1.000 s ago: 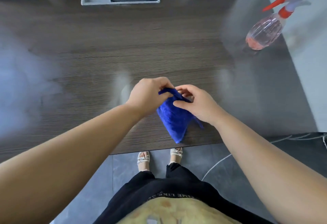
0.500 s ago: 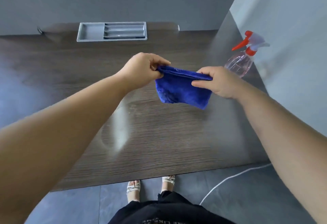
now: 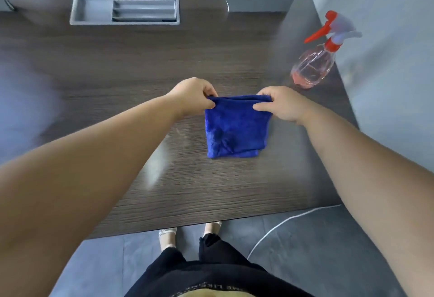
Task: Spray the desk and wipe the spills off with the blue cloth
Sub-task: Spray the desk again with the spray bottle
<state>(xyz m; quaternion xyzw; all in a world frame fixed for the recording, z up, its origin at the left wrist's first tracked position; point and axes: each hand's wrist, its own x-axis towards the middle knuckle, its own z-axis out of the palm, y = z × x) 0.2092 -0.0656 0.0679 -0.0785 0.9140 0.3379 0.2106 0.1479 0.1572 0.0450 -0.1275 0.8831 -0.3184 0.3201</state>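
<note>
A folded blue cloth (image 3: 236, 127) lies spread on the dark wood-grain desk (image 3: 131, 66), a little right of centre. My left hand (image 3: 191, 96) pinches its far left corner and my right hand (image 3: 280, 104) pinches its far right corner. A clear spray bottle (image 3: 313, 66) with pink liquid and a red-and-white trigger head stands upright at the desk's right side, beyond my right hand. A pale wet streak (image 3: 162, 158) shines on the desk left of the cloth.
A grey recessed tray (image 3: 94, 10) sits in the desk's back edge. A pale wall (image 3: 387, 50) runs along the right side. The desk's front edge (image 3: 211, 222) is near my feet, with a white cable (image 3: 281, 222) on the grey floor.
The cloth went from a bunched handful near the front edge to being stretched between both hands, and now lies flat on the desk, still held at its far corners.
</note>
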